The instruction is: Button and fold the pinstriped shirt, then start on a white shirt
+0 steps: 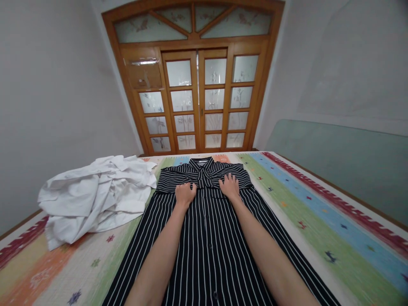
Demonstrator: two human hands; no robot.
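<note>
A black shirt with white stripes (204, 238) lies front up on the bed, its collar (202, 162) at the far end and buttons down the middle. Both sleeves are folded inward across the chest. My left hand (185, 194) is on the left part of the folded sleeves, with its fingers curled down into the cloth and the fingertips hidden. On the right part rests my right hand (230, 186), its fingers spread over the fabric. The shirt's near end runs out of view below, between my forearms.
A crumpled white garment (105, 195) lies in a heap to the left of the shirt. Beneath everything is a colourful patterned bed cover (302, 212). A pale green board (344, 157) stands along the right edge. Wooden doors with glass panes (197, 97) are beyond the far edge.
</note>
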